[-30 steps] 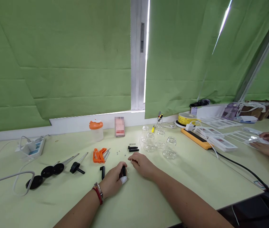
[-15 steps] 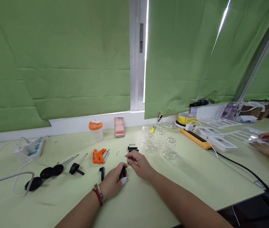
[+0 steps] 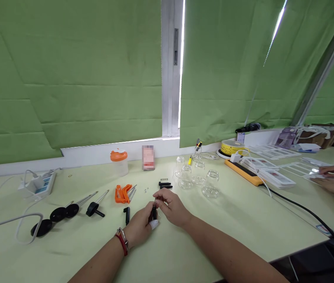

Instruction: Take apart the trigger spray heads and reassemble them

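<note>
My left hand (image 3: pixel 139 222) is closed around a small black tubular part (image 3: pixel 154 214), held upright above the table. At the top end of that part, a small metal coil spring (image 3: pixel 154 204) is pinched by the fingertips of my right hand (image 3: pixel 173 207). Fingers partly cover the spring, so how far it sits in the part cannot be seen. Beyond the right hand lie black parts (image 3: pixel 164 184) with another spring (image 3: pixel 164 179) beside them. A black L-shaped piece (image 3: pixel 126 215) is left of my left hand. Tiny metal bits (image 3: pixel 146 190) lie between these and the orange pieces.
Orange brackets (image 3: pixel 122 194) with metal rods and several black-handled metal shafts (image 3: pixel 57 215) lie left. Behind stands an orange-lidded cup (image 3: pixel 119 163). Glass jars (image 3: pixel 211 184), an orange power strip (image 3: pixel 243 173) and a co-worker's hands (image 3: pixel 333 179) over plastic sheets are right.
My right hand has moved slightly left, bringing the spring from beside the black part to its top end. My left hand has stayed in place.
</note>
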Demonstrator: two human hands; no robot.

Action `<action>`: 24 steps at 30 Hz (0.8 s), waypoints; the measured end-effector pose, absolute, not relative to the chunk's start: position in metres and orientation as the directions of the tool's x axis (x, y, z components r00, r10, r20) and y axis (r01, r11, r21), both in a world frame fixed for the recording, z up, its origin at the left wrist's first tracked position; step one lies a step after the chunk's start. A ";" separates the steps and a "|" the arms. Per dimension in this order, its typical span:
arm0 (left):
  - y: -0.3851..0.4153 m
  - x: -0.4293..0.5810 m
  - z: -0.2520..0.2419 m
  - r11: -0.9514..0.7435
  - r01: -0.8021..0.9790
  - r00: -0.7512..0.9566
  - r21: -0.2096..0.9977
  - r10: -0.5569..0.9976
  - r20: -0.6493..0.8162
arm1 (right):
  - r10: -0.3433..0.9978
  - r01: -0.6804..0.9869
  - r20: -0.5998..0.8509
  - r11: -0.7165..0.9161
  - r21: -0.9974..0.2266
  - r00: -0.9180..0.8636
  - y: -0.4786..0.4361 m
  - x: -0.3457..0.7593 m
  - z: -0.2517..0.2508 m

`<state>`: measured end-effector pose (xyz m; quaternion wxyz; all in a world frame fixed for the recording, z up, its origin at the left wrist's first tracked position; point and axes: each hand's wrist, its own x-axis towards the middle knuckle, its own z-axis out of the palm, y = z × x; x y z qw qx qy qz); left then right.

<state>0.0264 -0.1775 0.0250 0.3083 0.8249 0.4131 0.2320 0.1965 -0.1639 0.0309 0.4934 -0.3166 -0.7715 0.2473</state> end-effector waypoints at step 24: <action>-0.172 0.023 0.016 -0.512 0.564 0.549 0.649 0.819 0.169 | 0.739 0.262 0.579 0.667 -0.697 -0.344 -0.170 0.194 0.035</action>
